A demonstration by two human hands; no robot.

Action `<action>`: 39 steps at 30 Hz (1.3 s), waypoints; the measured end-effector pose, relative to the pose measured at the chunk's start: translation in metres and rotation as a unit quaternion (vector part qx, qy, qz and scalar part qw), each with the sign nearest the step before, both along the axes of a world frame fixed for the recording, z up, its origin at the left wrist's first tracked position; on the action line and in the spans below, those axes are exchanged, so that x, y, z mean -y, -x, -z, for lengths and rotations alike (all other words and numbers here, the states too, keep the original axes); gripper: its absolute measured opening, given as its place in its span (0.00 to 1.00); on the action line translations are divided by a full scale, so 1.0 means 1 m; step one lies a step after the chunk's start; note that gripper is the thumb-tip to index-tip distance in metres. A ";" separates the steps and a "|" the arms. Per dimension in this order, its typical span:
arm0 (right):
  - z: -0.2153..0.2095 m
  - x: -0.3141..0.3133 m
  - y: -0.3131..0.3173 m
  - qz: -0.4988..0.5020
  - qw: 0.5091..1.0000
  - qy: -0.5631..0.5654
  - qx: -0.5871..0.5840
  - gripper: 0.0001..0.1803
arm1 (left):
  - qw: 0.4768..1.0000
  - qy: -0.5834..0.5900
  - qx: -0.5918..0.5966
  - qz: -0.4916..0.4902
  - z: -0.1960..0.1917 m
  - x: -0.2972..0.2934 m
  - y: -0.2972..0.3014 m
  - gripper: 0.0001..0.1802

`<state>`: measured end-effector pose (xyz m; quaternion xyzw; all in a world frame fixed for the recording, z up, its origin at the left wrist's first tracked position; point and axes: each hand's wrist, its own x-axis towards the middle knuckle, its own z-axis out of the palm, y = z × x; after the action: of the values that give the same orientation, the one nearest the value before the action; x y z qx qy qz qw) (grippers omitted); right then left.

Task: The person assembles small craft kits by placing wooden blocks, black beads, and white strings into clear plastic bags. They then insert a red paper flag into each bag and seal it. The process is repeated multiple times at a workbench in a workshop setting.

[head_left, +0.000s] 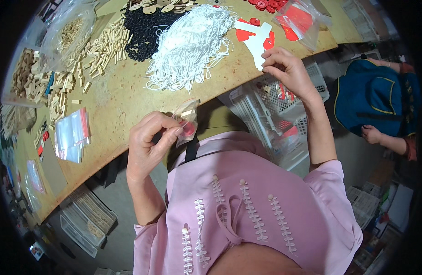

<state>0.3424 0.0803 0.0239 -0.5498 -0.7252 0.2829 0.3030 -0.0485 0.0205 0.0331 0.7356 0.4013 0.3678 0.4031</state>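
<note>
My left hand (152,140) pinches a small clear plastic bag (189,112) in front of the table's near edge. Inside the bag I see a red round piece (188,129) and pale wooden pieces. My right hand (289,71) reaches to the table edge on the right, thumb and fingers closing on the lower end of a white paper slip (256,48). That slip lies among red and white cards (244,34), with a red wheel (255,21) close by.
A heap of white cords (190,48) covers the table's middle, beside black rings (144,34) and wooden pegs (111,43). Flat empty bags (71,135) lie at left. Below the edge stands a white plastic basket (314,75). A person in a blue apron (364,98) is at right.
</note>
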 end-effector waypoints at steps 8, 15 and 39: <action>-0.001 -0.002 0.005 -0.020 0.993 -0.061 0.097 0.02 | 1.000 -0.019 0.016 -0.019 0.002 0.005 0.002 0.03; -0.009 0.006 0.009 0.127 0.976 -0.164 0.070 0.05 | 0.992 -0.113 -0.022 -0.043 -0.007 0.001 0.001 0.03; -0.103 0.007 0.136 -0.329 0.943 0.035 0.029 0.09 | 0.966 -0.252 -0.049 0.016 -0.021 -0.008 -0.001 0.07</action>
<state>0.2065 0.0738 0.1274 -0.2994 -0.8636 0.3760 0.1522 -0.0477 0.0281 0.0543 0.8368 0.3036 0.4139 0.1906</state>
